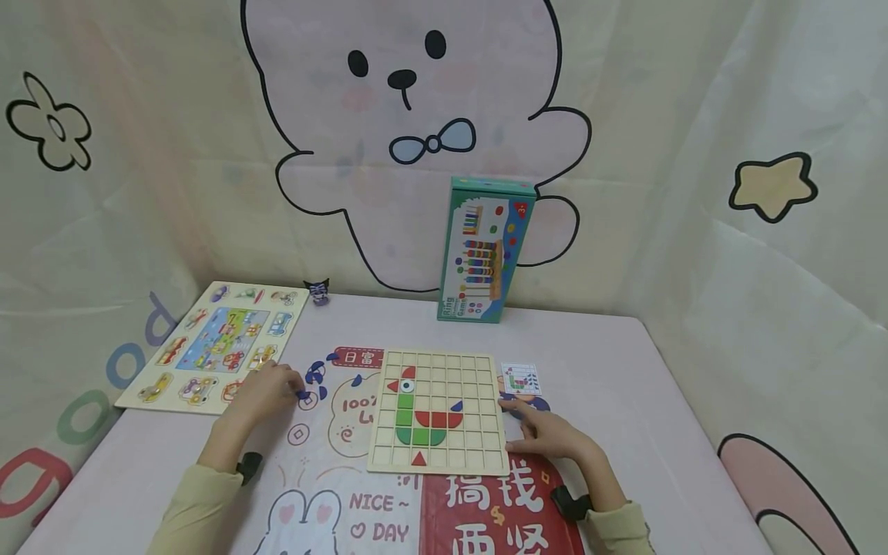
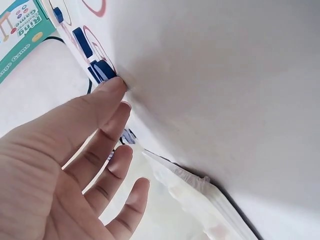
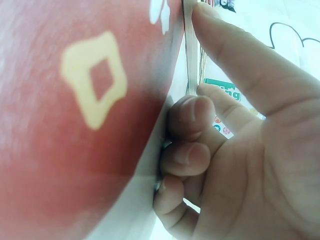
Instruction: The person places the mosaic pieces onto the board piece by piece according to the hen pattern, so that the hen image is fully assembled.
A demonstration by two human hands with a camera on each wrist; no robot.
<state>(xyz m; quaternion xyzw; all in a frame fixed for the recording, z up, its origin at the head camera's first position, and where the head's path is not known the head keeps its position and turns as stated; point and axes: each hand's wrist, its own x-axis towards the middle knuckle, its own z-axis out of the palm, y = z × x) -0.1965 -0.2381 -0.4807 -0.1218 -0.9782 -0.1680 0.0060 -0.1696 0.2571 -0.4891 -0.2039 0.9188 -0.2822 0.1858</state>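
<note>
A pale wooden grid board [image 1: 479,447] bears red, green and blue pieces laid in a bird-like figure, with a red triangle [image 1: 419,459] below it. My left hand [image 1: 267,393] is left of the board among small dark blue pieces [image 1: 315,373]. In the left wrist view, the thumb tip touches a blue piece [image 2: 102,70]; the other fingers are loosely bent, with nothing visible between them. My right hand [image 1: 555,435] touches the board's right edge with index finger and thumb. In the right wrist view its other fingers [image 3: 187,160] are bent beside the board's edge [image 3: 191,50].
A picture puzzle board [image 1: 166,385] lies at the left, with a small dark figurine [image 1: 318,291] behind it. At the back stands a green ring game box [image 1: 486,254]. A small pattern card [image 1: 520,379] lies right of the grid board. Printed cloth [image 1: 381,505] lies underneath.
</note>
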